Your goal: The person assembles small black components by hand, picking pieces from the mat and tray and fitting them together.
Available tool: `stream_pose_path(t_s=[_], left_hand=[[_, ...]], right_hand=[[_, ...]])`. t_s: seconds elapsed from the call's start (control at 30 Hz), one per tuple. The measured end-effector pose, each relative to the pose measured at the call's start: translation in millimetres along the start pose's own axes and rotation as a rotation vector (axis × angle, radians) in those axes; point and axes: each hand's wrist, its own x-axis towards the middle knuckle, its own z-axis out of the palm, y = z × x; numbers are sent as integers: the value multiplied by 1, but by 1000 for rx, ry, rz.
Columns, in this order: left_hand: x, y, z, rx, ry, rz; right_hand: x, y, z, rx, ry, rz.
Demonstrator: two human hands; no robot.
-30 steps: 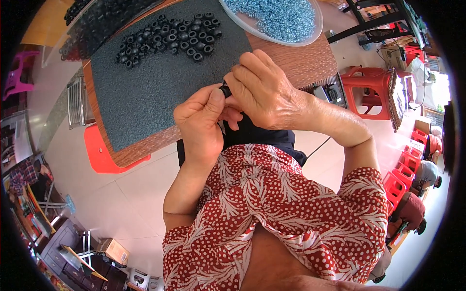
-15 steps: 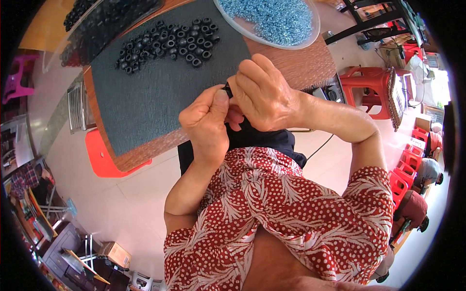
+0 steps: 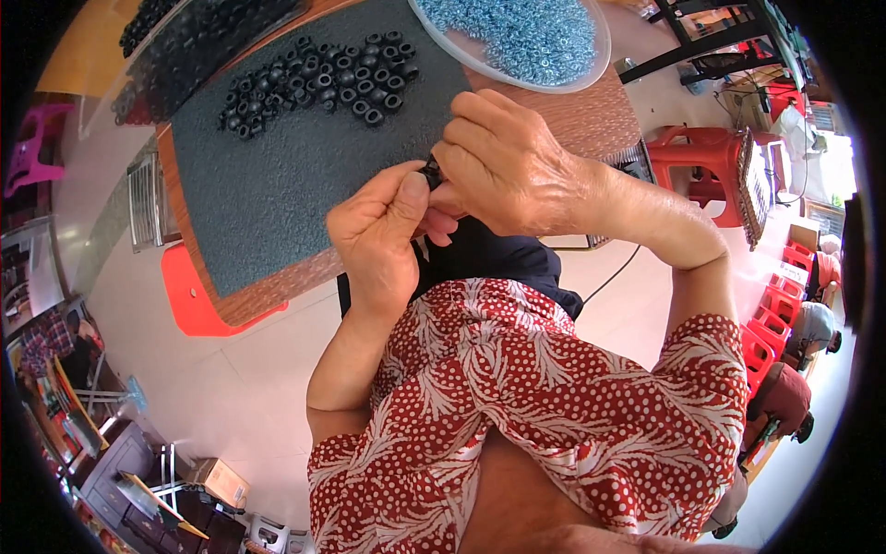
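Note:
Close together over the front edge of the table, both hands meet at a small black ring-like part point(image 3: 431, 173). My left hand point(image 3: 377, 238) pinches it between thumb and forefinger. The fingers of my right hand point(image 3: 503, 166) are curled closed at its other side; whatever they grip is hidden behind them. A loose pile of black ring-shaped parts point(image 3: 323, 81), with open holes in many, lies farther off on the dark grey mat point(image 3: 249, 203). Beyond the right hand stands a round clear tray point(image 3: 604, 51) full of tiny bluish transparent rings point(image 3: 531, 42).
At the far left a clear container point(image 3: 185, 69) holds more black parts. The wooden table point(image 3: 591, 120) shows around the mat. Red plastic stools point(image 3: 688, 162) point(image 3: 198, 295) stand on both sides. A dark cable point(image 3: 609, 280) hangs below the table. Seated people point(image 3: 783, 397) are off to the right.
Both hands have shifted slightly left, and the left hand has tilted a little. The right wrist has turned, and a bit more of the black part shows between the fingers.

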Motion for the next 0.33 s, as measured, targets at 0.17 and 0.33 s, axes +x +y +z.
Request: stream_pose_path(t_s=[0.17,0.33], left_hand=[[-1,-1,2,36,16,-13],[-3,-7,-1,133,5,42]], right_hand=[[4,-4,-7,-194,-91,-140],[6,-17,-11,-313,-198,-154]])
